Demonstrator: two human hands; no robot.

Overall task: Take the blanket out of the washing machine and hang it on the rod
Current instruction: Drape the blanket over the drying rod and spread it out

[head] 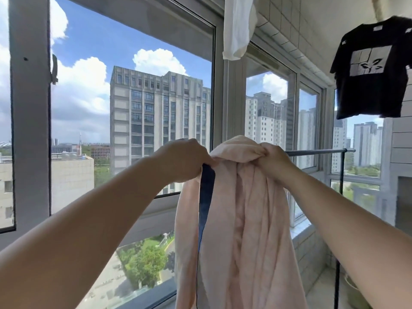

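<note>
Fingers (266, 150) of the right hand (275, 162) are curled tight into a bunch of pale pink cloth, clenching the top fold of the blanket (240, 219) just right of the middle of the view, while the left hand (185, 159), a little toward 9 o'clock from it, is closed around the blanket's other upper edge where a dark blue strip (206, 197) of the fabric begins. Both bare forearms reach in from 7 and 5 o'clock. Between and below the hands the blanket hangs in long gathered folds down to 6 o'clock and runs out of the bottom of the picture; its bunched top sits at the level of the rod (321, 152), hiding the part of the rod behind it, so whether the cloth already rests over the rod cannot be told. That rod, a thin grey bar, runs from the right hand toward 3 o'clock to a dark upright post (340, 186). Farther off at 1 to 2 o'clock a black T-shirt (374, 68) with a pale square print hangs overhead, and at 12 o'clock a white garment (238, 27) hangs down. Beyond the grey window frames (29, 108) stand tall grey buildings (160, 121), with green trees at 7 o'clock and blue sky with white clouds toward 10 o'clock.
</note>
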